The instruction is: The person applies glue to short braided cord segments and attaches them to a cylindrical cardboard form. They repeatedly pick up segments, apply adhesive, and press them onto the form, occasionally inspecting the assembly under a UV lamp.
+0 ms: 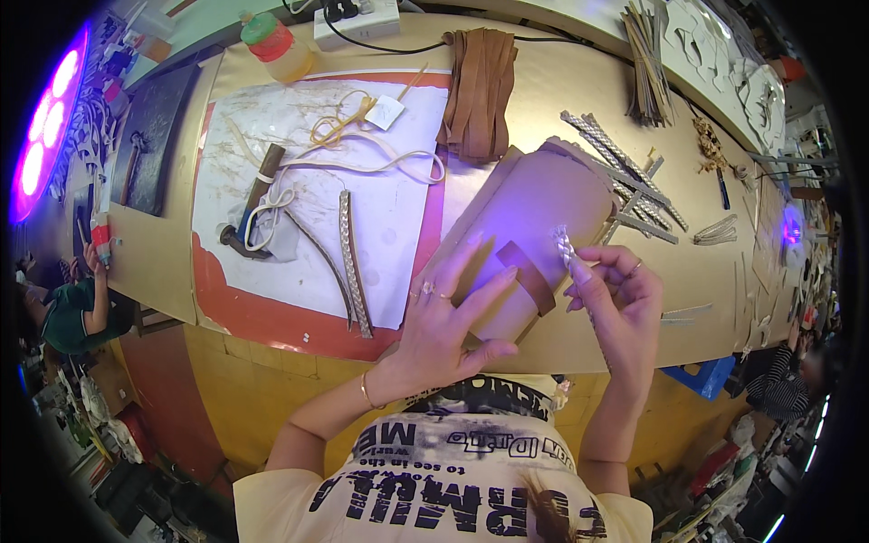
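My right hand (pixel 625 297) pinches the end of a silver braided strip (pixel 563 242) between thumb and fingers. The rest of that strip is mostly hidden by the hand. With fingers spread, my left hand (pixel 445 326) rests on a rounded, tan form (pixel 568 195) that looks covered in paper or board. One of its fingertips reaches a short brown strip (pixel 532 282), apparently leather, lying across the form. Beyond the right hand, several silver braided strips and grey flat bars (pixel 644 192) lie in a loose pile.
A white sheet (pixel 312 118) over a red board holds a hammer (pixel 258 201), cords and two narrow strips (pixel 355 262). Behind stand a bundle of brown straps (pixel 478 95) and a bottle of yellowish liquid (pixel 279 50). Another person (pixel 77 308) is at the far left.
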A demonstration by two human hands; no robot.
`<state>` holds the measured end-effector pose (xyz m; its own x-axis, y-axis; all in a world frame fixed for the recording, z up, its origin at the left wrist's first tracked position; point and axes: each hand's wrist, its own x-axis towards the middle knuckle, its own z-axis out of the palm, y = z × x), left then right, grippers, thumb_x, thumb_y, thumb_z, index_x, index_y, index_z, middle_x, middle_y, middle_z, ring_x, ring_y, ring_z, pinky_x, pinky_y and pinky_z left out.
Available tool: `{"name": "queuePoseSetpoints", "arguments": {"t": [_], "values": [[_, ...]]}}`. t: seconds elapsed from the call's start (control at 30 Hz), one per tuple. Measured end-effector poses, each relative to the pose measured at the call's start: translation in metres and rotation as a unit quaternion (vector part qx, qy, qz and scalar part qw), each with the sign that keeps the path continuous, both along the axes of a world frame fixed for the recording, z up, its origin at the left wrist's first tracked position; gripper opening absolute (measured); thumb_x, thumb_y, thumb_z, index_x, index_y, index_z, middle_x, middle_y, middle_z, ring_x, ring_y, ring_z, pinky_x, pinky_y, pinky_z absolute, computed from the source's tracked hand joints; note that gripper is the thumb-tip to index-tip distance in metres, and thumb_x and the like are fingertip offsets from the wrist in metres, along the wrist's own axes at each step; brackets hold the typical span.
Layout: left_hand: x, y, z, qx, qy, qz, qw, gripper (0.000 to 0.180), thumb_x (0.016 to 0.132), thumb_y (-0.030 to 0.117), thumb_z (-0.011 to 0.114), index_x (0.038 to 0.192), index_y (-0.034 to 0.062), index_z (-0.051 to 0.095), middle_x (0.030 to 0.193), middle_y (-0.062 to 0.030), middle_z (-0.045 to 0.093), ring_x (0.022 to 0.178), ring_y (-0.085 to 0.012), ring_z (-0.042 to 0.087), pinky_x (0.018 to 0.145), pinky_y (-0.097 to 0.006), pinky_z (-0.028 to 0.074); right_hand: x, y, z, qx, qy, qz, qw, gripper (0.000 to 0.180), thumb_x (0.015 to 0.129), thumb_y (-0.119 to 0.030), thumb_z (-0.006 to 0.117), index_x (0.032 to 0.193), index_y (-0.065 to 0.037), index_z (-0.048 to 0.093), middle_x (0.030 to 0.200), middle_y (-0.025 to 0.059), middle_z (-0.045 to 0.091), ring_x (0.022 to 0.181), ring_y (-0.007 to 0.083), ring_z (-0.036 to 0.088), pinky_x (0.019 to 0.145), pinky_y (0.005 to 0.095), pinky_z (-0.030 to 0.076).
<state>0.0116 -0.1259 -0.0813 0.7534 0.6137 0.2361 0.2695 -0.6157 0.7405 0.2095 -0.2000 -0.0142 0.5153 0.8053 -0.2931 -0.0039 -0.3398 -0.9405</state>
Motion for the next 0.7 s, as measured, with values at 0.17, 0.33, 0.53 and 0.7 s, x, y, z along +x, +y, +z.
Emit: {"name": "queuePoseSetpoints", "arguments": {"t": [0.17,0.33,0.53,0.7], "values": [[0.006,0.009,0.0,-0.021,-0.002,-0.01,1.0,0.07,0.084,0.059,0.058,0.137,0.0148,0.05,0.144,-0.0229,0.035,0.128,-0.0405,0.04,0.104,-0.05,0.03,-0.003,0.004,0.004,0.021,0.027,-0.025,0.999,0.023,0.089,-0.006,0.064,0.11,0.004,0.059,0.073,0.0032,0.062,0.068,0.0087,0.061,0.062,0.0219,0.05],[0.008,0.001,0.004,-0.032,0.015,-0.012,0.999,0.067,0.083,0.058,0.059,0.136,0.0156,0.051,0.143,-0.0218,0.038,0.128,-0.0387,0.041,0.105,-0.049,0.027,-0.001,0.006,0.006,0.005,0.064,0.019,0.998,0.023,0.089,-0.004,0.063,0.111,0.003,0.059,0.072,0.0019,0.061,0.068,0.0081,0.061,0.062,0.0213,0.05],[0.009,-0.006,0.01,0.036,0.052,0.016,0.998,0.065,0.084,0.055,0.06,0.134,0.0142,0.053,0.141,-0.0213,0.041,0.13,-0.0358,0.041,0.107,-0.047,0.024,-0.005,0.007,-0.004,0.013,0.089,0.051,0.995,0.025,0.089,-0.003,0.063,0.113,0.004,0.058,0.074,0.0012,0.06,0.068,0.0076,0.06,0.063,0.0214,0.049],[0.008,-0.002,0.01,0.061,0.031,-0.006,0.998,0.066,0.084,0.052,0.062,0.132,0.0089,0.054,0.138,-0.0197,0.046,0.128,-0.0323,0.045,0.106,-0.047,0.028,0.006,-0.009,-0.015,0.059,0.066,-0.031,0.996,0.024,0.09,-0.006,0.064,0.111,0.004,0.059,0.077,0.0024,0.062,0.072,0.0087,0.059,0.068,0.0219,0.049]]}}
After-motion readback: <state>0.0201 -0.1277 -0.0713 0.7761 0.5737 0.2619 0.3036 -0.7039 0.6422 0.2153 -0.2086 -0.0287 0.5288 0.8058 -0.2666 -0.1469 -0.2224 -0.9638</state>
